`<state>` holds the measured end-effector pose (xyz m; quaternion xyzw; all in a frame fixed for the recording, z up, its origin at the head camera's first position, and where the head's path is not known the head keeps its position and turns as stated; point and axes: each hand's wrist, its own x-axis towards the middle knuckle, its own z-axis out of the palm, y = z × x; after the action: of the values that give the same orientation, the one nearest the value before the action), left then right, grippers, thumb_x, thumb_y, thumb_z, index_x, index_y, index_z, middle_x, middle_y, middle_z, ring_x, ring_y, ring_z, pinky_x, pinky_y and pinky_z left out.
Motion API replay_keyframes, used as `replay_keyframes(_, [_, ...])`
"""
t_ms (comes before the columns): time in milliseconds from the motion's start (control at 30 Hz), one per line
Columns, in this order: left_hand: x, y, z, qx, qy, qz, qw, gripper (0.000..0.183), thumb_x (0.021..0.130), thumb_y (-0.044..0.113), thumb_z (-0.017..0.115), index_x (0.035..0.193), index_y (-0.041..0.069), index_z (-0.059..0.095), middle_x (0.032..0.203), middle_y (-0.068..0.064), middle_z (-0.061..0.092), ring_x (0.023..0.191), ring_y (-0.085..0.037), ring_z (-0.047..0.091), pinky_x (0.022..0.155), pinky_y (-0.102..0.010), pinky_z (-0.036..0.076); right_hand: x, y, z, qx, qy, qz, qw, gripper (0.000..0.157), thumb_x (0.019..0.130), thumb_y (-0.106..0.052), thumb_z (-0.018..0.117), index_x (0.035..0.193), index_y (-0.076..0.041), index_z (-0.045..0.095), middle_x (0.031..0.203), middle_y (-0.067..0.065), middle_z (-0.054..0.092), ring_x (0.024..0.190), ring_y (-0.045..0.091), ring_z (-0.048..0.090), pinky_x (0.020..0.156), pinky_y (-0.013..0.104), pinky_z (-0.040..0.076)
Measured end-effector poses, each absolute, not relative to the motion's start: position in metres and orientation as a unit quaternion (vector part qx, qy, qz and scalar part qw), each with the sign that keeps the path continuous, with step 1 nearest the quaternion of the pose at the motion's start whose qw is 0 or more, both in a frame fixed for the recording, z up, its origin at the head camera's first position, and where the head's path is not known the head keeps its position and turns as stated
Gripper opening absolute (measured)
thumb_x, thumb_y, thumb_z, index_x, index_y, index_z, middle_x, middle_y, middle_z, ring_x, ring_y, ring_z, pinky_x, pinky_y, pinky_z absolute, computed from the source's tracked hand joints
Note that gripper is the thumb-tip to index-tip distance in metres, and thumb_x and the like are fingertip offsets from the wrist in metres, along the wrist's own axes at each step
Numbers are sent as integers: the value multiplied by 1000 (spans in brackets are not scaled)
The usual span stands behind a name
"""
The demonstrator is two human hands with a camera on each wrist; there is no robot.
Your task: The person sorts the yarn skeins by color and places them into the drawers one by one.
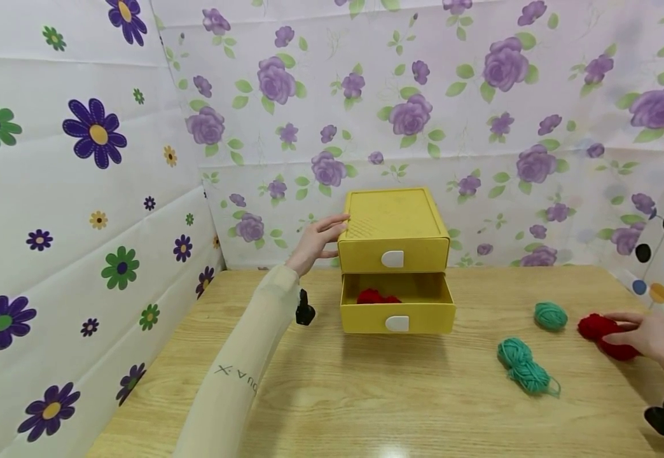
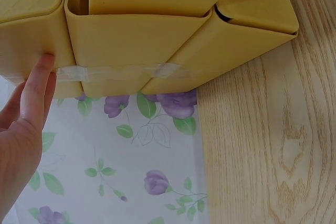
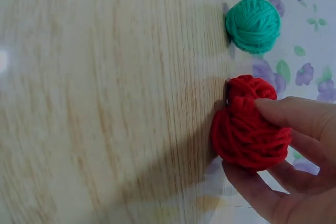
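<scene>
A: While the left hand (image 1: 313, 245) touches the yellow two-drawer cabinet (image 1: 395, 213) at its 9 o'clock, finger state?
B: Extended, released.
A: Right hand (image 1: 655, 337)?
B: Pinching red yarn skein (image 1: 596, 326), cabinet's 4 o'clock, near green yarn ball (image 1: 551, 316).

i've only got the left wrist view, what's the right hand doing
Observer: The right hand is pinching a red yarn bundle.
Operator: any other yarn out on the table
Observer: Yes, a round green ball and a longer green bundle lie between the yellow drawer unit and that hand.
Operator: and is anything inside the drawers
Observer: Some red yarn shows in the pulled-out lower drawer.
</scene>
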<state>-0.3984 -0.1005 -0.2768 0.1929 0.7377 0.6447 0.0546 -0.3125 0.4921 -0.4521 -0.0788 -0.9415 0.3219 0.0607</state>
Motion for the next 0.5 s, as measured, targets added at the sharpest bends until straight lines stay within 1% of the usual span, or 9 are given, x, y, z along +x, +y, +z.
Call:
replay_keyframes(67, [-399, -101, -277, 195, 737, 645, 55, 43, 94, 25, 53, 134, 11, 46, 132, -7, 43, 109, -29, 44, 81, -44, 45, -309, 488, -448, -78, -939, 329, 66, 63, 70, -16, 77, 119, 12, 48, 118, 43, 35, 102, 53, 37, 65, 45, 46])
replay_keyframes(100, [-400, -101, -277, 196, 736, 646, 55, 43, 94, 25, 53, 134, 11, 47, 132, -7, 43, 110, -29, 44, 80, -44, 45, -306, 487, -446, -75, -938, 333, 62, 64, 72, -14, 75, 120, 15, 45, 119, 43, 34, 102, 54, 35, 68, 48, 45])
replay_keyframes(133, [-401, -101, -278, 196, 735, 647, 55, 43, 93, 25, 53, 134, 11, 47, 132, -7, 43, 110, -29, 44, 80, -44, 45, -304, 485, -444, -75, -938, 333, 65, 62, 73, -12, 74, 120, 16, 45, 119, 43, 34, 102, 54, 35, 68, 49, 44])
replay_keyframes(200, [-404, -101, -280, 196, 732, 650, 54, 43, 93, 26, 54, 133, 12, 48, 131, -6, 43, 110, -29, 45, 79, -43, 46, -301, 482, -439, -68, -937, 338, 56, 63, 74, -12, 73, 119, 19, 42, 119, 44, 31, 102, 56, 32, 71, 53, 41])
replay_keyframes(233, [-406, -101, -282, 195, 732, 651, 53, 43, 92, 26, 55, 133, 12, 48, 131, -5, 44, 110, -28, 45, 79, -43, 46, -299, 480, -437, -70, -937, 337, 58, 62, 74, -11, 73, 119, 19, 42, 119, 44, 32, 102, 56, 32, 71, 53, 41])
replay_keyframes(333, [-414, -102, -289, 192, 730, 654, 46, 43, 91, 29, 57, 131, 15, 51, 130, -3, 45, 109, -27, 46, 77, -42, 47, -295, 474, -429, -69, -939, 330, 63, 58, 76, -10, 71, 117, 20, 44, 117, 44, 34, 100, 55, 35, 70, 52, 42])
replay_keyframes(500, [-422, -102, -296, 192, 734, 650, 34, 43, 89, 34, 58, 130, 19, 53, 129, -1, 47, 108, -26, 46, 76, -41, 48, -292, 468, -417, -52, -943, 320, 75, 53, 79, -15, 69, 113, 20, 48, 108, 41, 45, 94, 53, 42, 62, 42, 47])
